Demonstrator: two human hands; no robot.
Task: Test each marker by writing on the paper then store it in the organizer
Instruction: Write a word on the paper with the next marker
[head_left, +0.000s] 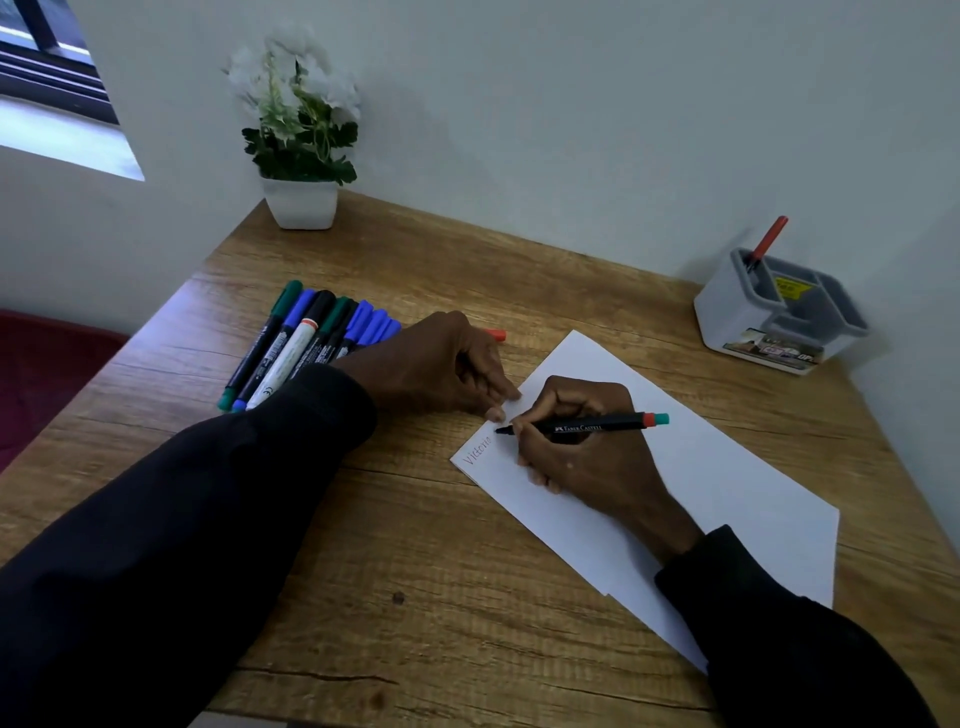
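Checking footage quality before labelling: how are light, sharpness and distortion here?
Head view: dim, bluish light, brightest at the window; wide-angle bending toward the edges; the organizer and the plant flowers look soft; the print on the marker in the right hand reads clearly.

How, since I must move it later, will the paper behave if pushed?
Probably floppy and light: the paper is a thin flat sheet. It likely slides easily on the table; the left hand seems to pin its edge.
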